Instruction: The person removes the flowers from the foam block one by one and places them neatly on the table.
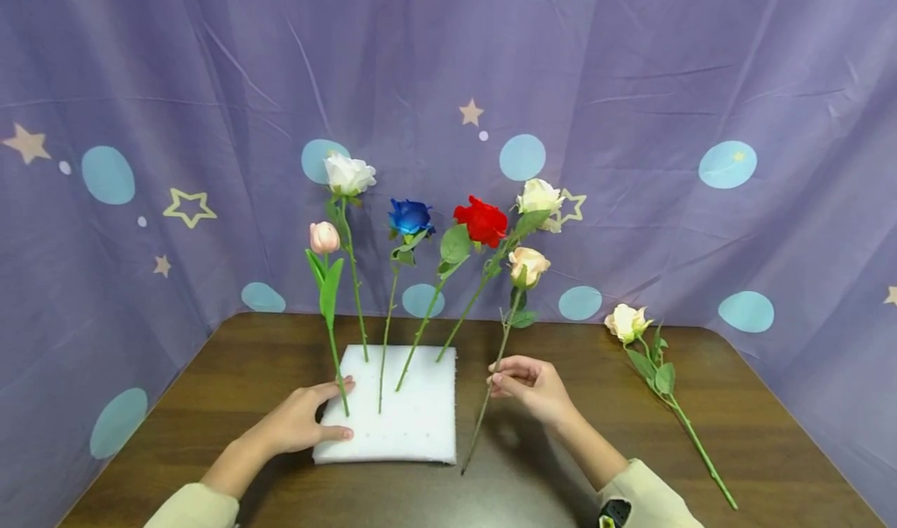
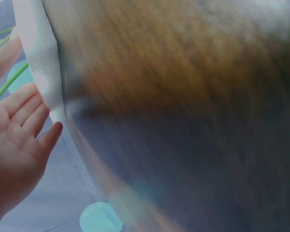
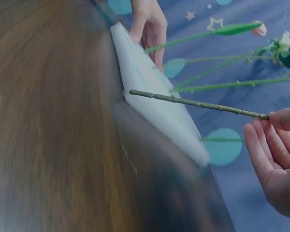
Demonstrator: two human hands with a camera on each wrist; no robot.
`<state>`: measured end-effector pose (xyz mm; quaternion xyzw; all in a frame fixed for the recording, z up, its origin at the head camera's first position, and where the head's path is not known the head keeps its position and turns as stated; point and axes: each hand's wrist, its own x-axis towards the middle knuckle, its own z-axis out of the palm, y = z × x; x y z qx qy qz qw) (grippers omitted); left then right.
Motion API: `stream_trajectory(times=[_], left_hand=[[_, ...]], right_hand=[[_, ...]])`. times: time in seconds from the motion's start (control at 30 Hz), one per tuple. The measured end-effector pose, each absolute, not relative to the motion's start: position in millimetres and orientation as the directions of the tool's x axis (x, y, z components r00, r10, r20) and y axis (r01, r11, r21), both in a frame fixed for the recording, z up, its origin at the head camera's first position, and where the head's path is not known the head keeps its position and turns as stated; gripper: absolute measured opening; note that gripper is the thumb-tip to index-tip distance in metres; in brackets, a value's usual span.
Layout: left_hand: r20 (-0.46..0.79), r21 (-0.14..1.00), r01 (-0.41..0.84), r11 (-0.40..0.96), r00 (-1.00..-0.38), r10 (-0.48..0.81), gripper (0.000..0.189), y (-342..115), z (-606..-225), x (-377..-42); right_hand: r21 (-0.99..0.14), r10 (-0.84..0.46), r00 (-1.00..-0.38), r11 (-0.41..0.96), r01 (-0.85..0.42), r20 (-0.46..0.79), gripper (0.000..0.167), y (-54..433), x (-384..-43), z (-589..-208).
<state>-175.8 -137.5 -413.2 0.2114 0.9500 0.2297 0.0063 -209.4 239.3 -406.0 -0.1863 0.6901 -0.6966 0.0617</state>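
My right hand [image 1: 532,388] pinches the stem of a peach rose [image 1: 529,267] between thumb and fingertips. The rose leans to the right, its lower stem end near the front right corner of a white foam block [image 1: 399,442]. In the right wrist view, the bare stem [image 3: 198,104] passes in front of the block. My left hand [image 1: 301,419] rests on the block's left edge, thumb and forefinger spread on either side of a pink tulip [image 1: 325,237]. The tulip, a white rose [image 1: 349,175], a blue rose [image 1: 411,218], a red rose [image 1: 482,222] and a cream rose [image 1: 539,201] stand in the block.
Another cream rose [image 1: 627,323] lies on the brown wooden table [image 1: 582,489] at the right, its stem pointing toward the front. A purple curtain [image 1: 631,84] with stars and blue spots hangs behind the table and along its sides.
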Motion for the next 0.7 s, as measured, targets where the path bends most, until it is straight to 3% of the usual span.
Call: stream_trajectory(times=[0.7], left_hand=[[0.095,0.46,0.399,0.793,-0.91,0.403,0.076,-138.0,-414.1,-176.2]], right_hand=[[-0.971,-0.196,-0.969,0.157,-0.18,0.148,0.035,317.4,-208.3,-409.2]])
